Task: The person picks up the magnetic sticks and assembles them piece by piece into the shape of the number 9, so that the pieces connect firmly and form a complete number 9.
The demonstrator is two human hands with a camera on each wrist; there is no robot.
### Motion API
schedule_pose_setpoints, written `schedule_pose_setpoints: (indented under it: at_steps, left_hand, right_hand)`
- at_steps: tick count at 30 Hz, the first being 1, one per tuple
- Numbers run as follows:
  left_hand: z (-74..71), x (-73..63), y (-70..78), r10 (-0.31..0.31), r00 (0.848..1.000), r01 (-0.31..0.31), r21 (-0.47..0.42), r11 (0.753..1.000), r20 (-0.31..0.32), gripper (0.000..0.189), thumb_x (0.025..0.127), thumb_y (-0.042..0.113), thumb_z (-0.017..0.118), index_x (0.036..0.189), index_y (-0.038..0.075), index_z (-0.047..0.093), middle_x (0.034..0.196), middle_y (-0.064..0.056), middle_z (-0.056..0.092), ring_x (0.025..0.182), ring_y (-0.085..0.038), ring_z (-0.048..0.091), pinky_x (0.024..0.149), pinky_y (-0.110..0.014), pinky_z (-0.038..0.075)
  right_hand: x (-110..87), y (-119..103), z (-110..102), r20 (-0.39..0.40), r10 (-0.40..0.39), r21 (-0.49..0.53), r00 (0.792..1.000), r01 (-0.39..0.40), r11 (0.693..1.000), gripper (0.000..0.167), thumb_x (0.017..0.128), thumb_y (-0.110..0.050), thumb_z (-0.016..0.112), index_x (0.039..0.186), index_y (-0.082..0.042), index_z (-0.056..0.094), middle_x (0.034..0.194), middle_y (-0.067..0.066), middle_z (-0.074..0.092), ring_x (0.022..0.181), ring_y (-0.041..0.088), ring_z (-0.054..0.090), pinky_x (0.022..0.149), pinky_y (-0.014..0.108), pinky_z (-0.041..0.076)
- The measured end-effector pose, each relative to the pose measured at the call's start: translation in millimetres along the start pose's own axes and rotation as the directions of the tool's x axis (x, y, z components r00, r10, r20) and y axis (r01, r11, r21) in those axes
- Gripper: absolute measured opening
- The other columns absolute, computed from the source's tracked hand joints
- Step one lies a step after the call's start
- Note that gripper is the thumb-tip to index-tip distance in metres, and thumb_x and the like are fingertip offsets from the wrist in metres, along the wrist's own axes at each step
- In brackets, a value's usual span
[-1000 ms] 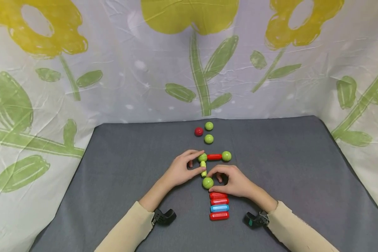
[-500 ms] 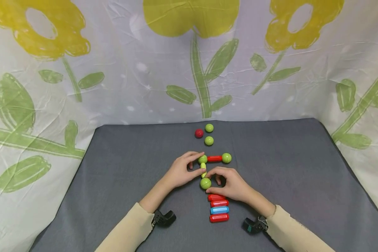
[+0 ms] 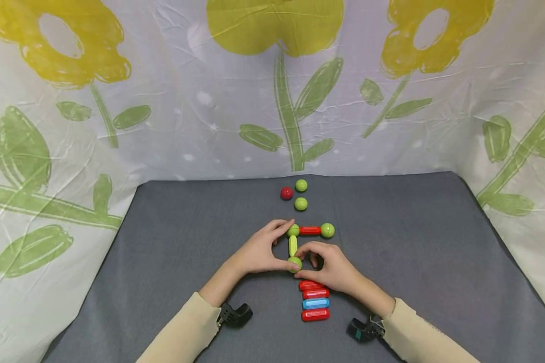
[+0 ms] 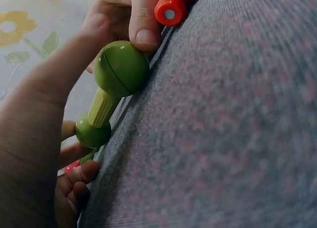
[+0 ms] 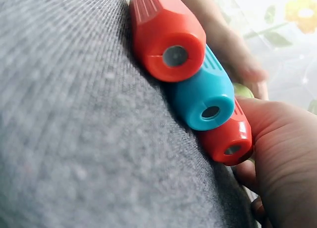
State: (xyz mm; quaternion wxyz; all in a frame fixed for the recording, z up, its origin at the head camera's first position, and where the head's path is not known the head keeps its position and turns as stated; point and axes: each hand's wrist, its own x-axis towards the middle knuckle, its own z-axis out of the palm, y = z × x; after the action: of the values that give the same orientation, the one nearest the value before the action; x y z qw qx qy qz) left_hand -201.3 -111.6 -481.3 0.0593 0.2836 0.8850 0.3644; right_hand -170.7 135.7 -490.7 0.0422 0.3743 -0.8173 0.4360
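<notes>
In the head view, a joined shape of toy building balls and rods lies on the table: a red rod [image 3: 310,230] runs from a right-hand green ball [image 3: 328,230] to a corner green ball [image 3: 293,230], and a yellow-green rod [image 3: 292,246] leads from there to a near green ball [image 4: 121,67]. My left hand [image 3: 262,250] spans that yellow-green rod, fingers at the corner ball and thumb on the near ball. From the right, my right hand [image 3: 330,266] pinches the near ball between thumb and finger. Its other fingers are partly hidden.
Below the hands lie several loose rods in a row, among them a blue rod [image 3: 315,303] and a red rod [image 3: 315,315], with metal discs in their ends. Farther back are a red ball [image 3: 286,193] and two green balls [image 3: 301,204]. A flowered cloth hangs behind the grey table [image 3: 186,212].
The right hand has moved the near green ball left to the end of the yellow-green rod. My left thumb has slid from the rod down onto that ball.
</notes>
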Motion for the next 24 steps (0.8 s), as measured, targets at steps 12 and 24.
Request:
schedule_pose_setpoints:
  at_steps: [12,24]
  left_hand:
    - [-0.4,-1.4,1.6,0.006,0.998,-0.007,0.005,1.000,0.063,0.124,0.075,0.055,0.095,0.170,0.017,0.026,0.162,-0.003,0.041,0.147,-0.024,0.044,0.118,-0.051,0.041]
    - [-0.3,-0.5,1.2,-0.005,0.999,0.004,0.015,1.000,0.049,0.122,0.074,0.058,0.094,0.170,0.018,0.030,0.160,-0.003,0.044,0.142,-0.023,0.048,0.115,-0.051,0.044]
  right_hand:
    - [-1.0,1,-10,0.060,0.061,0.039,0.996,-0.063,0.997,0.032,0.086,-0.020,0.092,0.113,-0.022,0.075,0.099,-0.008,0.073,0.072,0.006,0.057,0.064,0.024,0.050]
    - [-42.6,2,-31,0.068,0.041,0.079,0.997,-0.047,0.996,0.017,0.094,-0.022,0.085,0.109,-0.024,0.077,0.087,-0.013,0.067,0.071,0.007,0.055,0.061,0.023,0.046]
